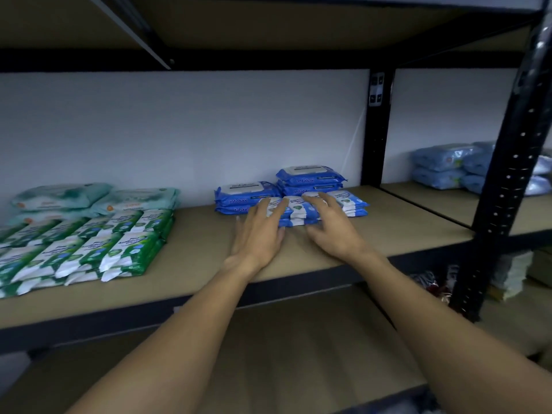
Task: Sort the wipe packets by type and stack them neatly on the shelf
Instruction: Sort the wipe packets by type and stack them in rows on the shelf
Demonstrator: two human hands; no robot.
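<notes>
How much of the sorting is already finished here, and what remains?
Done: the green packets lie in rows on the left, and the blue Antabax packs are stacked at the back. In hand: the left hand and right hand rest on the small blue packets, apparently straightening them. Left: finishing that stack; no unsorted packets are visible.

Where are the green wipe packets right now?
Head view, far left of the shelf: the green wipe packets lie in rows before the pale mint packs.

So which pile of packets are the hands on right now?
The small blue-and-white packets at mid-shelf, in front of the blue antabax stacks. Left hand and right hand both lie on them; the green packets sit apart at left.
</notes>
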